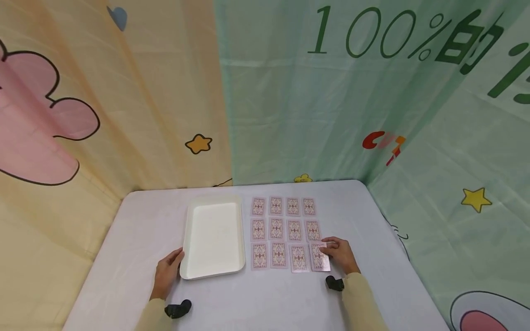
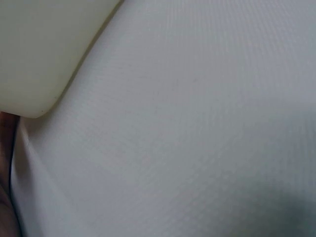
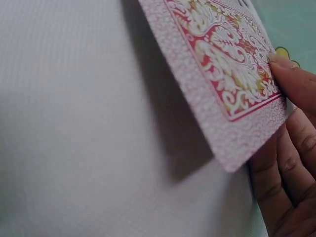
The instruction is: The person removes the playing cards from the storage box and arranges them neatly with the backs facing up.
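Note:
My right hand (image 1: 339, 253) pinches the right edge of a playing card (image 3: 227, 64), thumb on its patterned back and fingers beneath. The card is tilted, raised off the cloth with a shadow under it, at the right end of the front row. Its face is hidden. More face-down cards (image 1: 279, 255), with red and cream backs, lie in three rows to the left and behind. My left hand (image 1: 166, 272) rests at the left side of a white tray (image 1: 242, 246), fingers touching its edge. Only a sliver of that hand shows in the left wrist view.
A white cloth (image 1: 285, 303) covers the table. Printed curtains (image 1: 290, 115) stand behind it and along both sides. A black strap device (image 1: 178, 309) sits at the left wrist, and another black device (image 1: 334, 283) at the right one.

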A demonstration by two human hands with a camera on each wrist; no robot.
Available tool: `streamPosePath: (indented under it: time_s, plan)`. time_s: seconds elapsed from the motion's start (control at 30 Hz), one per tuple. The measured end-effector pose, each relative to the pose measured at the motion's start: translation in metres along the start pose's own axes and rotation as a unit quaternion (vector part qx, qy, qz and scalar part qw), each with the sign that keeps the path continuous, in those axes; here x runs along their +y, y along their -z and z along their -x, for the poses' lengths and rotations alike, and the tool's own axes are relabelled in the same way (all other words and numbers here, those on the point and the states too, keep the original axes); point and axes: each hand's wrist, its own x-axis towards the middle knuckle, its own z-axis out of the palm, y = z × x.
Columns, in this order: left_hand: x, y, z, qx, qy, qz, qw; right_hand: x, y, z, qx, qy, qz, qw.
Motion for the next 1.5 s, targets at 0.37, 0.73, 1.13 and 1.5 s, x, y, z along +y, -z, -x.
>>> streamPosePath:
  time_s: [0.37, 0.73, 1.13, 1.5]
  plan:
    - [-0.002, -0.002, 0.002, 0.007, 0.006, -0.004, 1.0000, 0.000, -0.004, 0.004, 0.023, 0.050, 0.138, 0.989]
    - [0.000, -0.010, 0.000, 0.008, -0.003, -0.005, 1.0000, 0.001, -0.002, 0.005, 0.083, 0.055, 0.158, 0.982]
    - [0.005, -0.011, -0.007, 0.017, -0.030, -0.030, 0.9989, -0.030, -0.033, -0.006, 0.064, 0.087, 0.138, 0.985]
    - [0.038, -0.011, -0.012, -0.013, -0.061, -0.177, 0.9822, -0.074, -0.063, -0.019, 0.010, 0.171, 0.230, 0.958]
